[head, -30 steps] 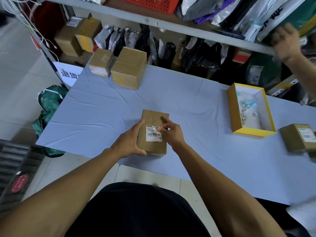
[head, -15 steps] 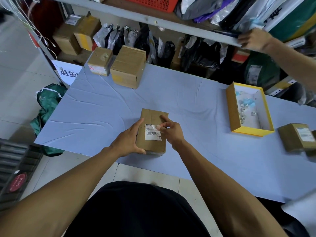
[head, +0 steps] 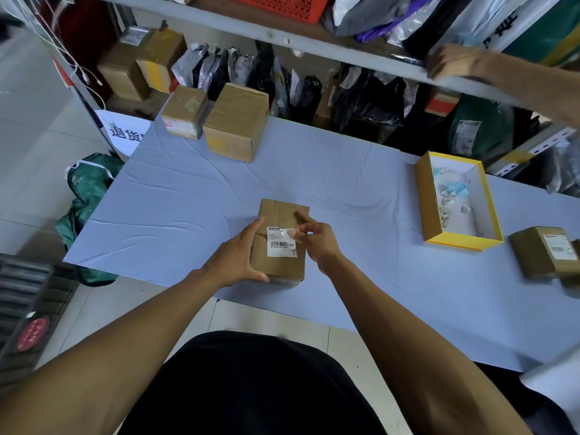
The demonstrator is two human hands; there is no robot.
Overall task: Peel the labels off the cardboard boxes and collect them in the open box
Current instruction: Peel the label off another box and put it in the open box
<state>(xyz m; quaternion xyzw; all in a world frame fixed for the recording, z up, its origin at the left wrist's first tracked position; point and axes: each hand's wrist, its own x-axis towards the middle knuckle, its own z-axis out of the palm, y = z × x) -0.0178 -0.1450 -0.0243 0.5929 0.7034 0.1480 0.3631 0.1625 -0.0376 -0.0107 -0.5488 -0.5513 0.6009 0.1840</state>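
A small brown cardboard box (head: 277,215) lies near the front edge of the table. My left hand (head: 237,254) grips its left side and holds it down. A white barcode label (head: 277,248) sticks to its top. My right hand (head: 317,240) pinches the label's upper right corner, which is curled up off the cardboard. The open yellow box (head: 430,196) stands to the right, with several crumpled label scraps inside. Another labelled brown box (head: 544,255) sits at the far right.
The table (head: 175,215) wears a pale blue cloth. Two cardboard boxes (head: 235,120) stand at the back left. Behind is a shelf (head: 282,37) packed with parcels and bags. Another person's hand (head: 452,61) rests on the shelf at upper right. A green bag (head: 91,183) lies on the floor left.
My right hand has lifted the label's upper right corner a little more. The other person's hand has slid left along the shelf edge. The view has shifted slightly.
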